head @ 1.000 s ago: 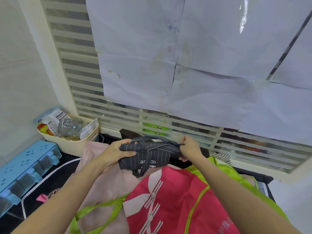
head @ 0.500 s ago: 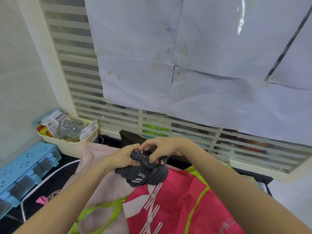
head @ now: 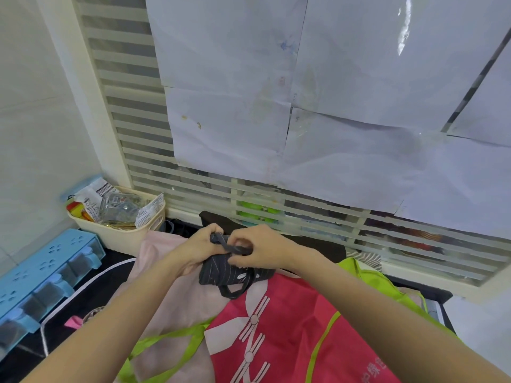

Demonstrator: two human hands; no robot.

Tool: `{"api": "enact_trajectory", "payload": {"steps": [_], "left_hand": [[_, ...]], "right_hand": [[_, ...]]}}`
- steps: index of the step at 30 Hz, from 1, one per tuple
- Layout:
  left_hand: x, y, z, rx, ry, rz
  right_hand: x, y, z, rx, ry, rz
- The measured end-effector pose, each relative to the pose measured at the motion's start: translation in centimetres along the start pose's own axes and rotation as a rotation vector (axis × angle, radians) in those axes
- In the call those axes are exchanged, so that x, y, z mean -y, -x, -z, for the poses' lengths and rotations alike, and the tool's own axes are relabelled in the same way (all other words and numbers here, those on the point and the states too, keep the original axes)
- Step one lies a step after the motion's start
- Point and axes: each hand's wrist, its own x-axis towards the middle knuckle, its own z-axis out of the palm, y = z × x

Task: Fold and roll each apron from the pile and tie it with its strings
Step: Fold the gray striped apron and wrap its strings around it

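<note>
Both hands meet over a dark striped apron [head: 221, 270] rolled into a tight bundle: the left hand [head: 197, 251] grips the roll's left end, fingers curled around it, while the right hand [head: 260, 248] pinches a dark string [head: 228, 246] drawn across the top of the roll. The bundle is held just above the pile, near the far edge of the counter [head: 25, 352] and below a slatted screen [head: 132, 150] partly covered with sheets of paper [head: 345, 87]. A loop of string [head: 235, 288] hangs from the roll's underside.

This apron appears folded and rolled, with the tying under way; whether a knot has been formed cannot be told, since the fingers hide it. Much appears left to do. A pink apron [head: 279, 341] with a white pattern and green trim lies spread beneath the forearms, and a pale pink apron [head: 171, 305] lies under it to the left, both unfolded. No finished, tied roll can be seen set aside.

A cream basket [head: 119, 234] of packets sits at the left by the wall, with a blue plastic rack [head: 41, 275] in front of it.
</note>
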Motion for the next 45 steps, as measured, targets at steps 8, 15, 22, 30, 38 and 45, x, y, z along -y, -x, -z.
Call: {"api": "enact_trajectory", "payload": {"steps": [8,15,22,30,38,45], "left_hand": [[-1.3,0.7,1.1,0.244,0.068,0.046],[-2.6,0.1,2.2,0.301,-0.240,0.021],[-3.4,0.2,2.7,0.388,-0.213,-0.046],[-1.2,0.5,3.3,0.046,-0.469,-0.279],[-1.8,-0.8,2.3,-0.097,-0.886,-0.493],[-1.9,-1.1,1.4,-0.043,-0.675,-0.136]], "right_hand": [[-4.3,-0.3,-0.6,0.146,0.182,-0.215],[-4.6,0.2,-0.8,0.147,-0.269,-0.298],[-5.6,1.0,-0.1,0.233,-0.532,-0.466],[-8.4,3.9,0.2,-0.189,-1.167,-0.721],[-8.0,2.7,-0.6,-0.460,-1.292,-0.777],[-7.7,2.6,-0.5,-0.466,-1.315,-0.729]]}}
